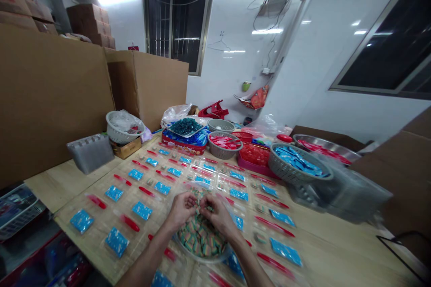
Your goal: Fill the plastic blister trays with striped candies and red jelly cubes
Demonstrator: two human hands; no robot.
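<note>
Two hands (182,209), fingers pinched narrow, are over striped pieces (201,236) in a bowl (202,259), holding what I cannot tell.

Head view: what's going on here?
A person has both hands, left hand and right hand, over a bowl of small striped pieces; whether the fingers hold one isn't clear. Blue packets and red sticks lie in rows around it on the table, with filled baskets behind.

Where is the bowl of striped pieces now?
In the head view, the bowl sits low, near centre, beneath the left hand and right hand, with blue packets on either side.
</note>
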